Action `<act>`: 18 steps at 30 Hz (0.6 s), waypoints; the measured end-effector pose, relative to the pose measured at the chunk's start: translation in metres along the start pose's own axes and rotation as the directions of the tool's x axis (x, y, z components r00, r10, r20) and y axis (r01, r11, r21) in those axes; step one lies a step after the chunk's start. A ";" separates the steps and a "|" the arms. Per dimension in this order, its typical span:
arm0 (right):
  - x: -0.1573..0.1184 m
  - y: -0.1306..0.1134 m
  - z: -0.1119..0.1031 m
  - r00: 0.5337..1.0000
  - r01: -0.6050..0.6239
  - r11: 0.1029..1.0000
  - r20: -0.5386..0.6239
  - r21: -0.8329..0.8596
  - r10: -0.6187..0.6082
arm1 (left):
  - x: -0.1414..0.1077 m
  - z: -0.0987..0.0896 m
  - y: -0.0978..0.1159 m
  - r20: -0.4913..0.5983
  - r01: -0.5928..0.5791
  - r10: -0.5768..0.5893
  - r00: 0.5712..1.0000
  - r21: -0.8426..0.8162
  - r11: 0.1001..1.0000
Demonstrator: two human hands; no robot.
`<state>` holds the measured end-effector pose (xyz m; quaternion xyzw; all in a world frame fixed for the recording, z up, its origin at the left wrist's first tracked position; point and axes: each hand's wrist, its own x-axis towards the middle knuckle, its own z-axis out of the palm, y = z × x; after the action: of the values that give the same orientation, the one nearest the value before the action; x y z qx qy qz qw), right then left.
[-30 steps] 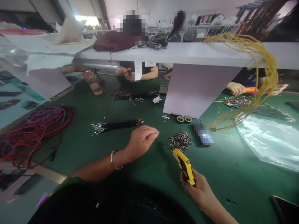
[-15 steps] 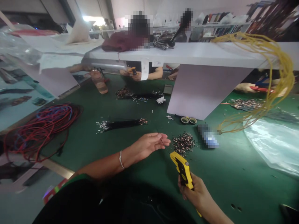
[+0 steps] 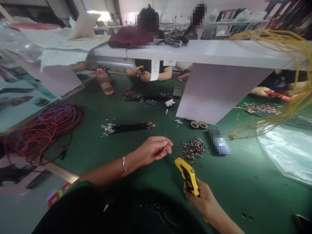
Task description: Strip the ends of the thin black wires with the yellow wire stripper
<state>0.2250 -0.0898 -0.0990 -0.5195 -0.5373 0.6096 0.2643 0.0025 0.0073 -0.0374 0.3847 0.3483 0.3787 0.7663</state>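
Note:
My left hand [image 3: 156,148] pinches a thin dark wire [image 3: 165,131] that sticks up past the fingertips. To its right, my right hand [image 3: 201,198] is wrapped around the grip of a yellow and black wire stripper [image 3: 187,175]. The stripper's jaw end points up and left, a short way from my left hand. Just beyond the tool lies a pile of small copper-tipped wire offcuts [image 3: 193,149]. A bundle of black wires [image 3: 129,127], with pale ends on the left and bare copper on the right, rests on the green table [image 3: 97,156] beyond my left hand.
Red and blue cable coils [image 3: 56,130] lie at left, a bottle [image 3: 104,83] behind. Tape rolls [image 3: 198,124], a blurred blue object [image 3: 220,143] and a plastic bag [image 3: 287,152] are at right. Yellow wires [image 3: 263,125] hang from a white shelf [image 3: 207,52]. Co-workers sit opposite.
My left hand has drawn slightly left, away from the stripper; its fingers have closed and the wire now points upward. The stripper has shifted slightly left. The view has tilted a little.

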 end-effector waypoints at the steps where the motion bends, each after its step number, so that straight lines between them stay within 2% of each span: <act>1: 0.000 0.000 0.001 1.000 0.001 1.000 0.010 -0.018 -0.001 | 0.001 -0.001 -0.003 -0.036 -0.001 0.004 0.999 0.082 0.997; 5: 0.001 -0.003 0.002 1.000 -0.013 0.997 0.007 -0.074 0.013 | 0.002 -0.005 -0.015 -0.060 0.057 -0.038 0.997 0.364 0.930; 9: 0.003 -0.010 0.001 0.999 -0.002 0.993 0.031 -0.121 0.006 | 0.000 -0.003 -0.014 -0.008 0.097 -0.110 0.994 0.532 0.841; 14: 0.003 -0.018 -0.002 0.999 0.033 0.986 0.032 -0.163 -0.029 | -0.004 0.000 -0.007 0.038 0.203 -0.266 0.963 0.546 0.813; 18: 0.001 -0.020 -0.005 0.998 -0.017 0.994 0.058 -0.112 0.024 | -0.003 0.003 -0.008 0.037 0.261 -0.322 0.946 0.503 0.824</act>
<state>0.2248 -0.0811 -0.0798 -0.5207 -0.5728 0.5964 0.2124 0.0054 0.0005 -0.0418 0.5312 0.4408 0.1320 0.7114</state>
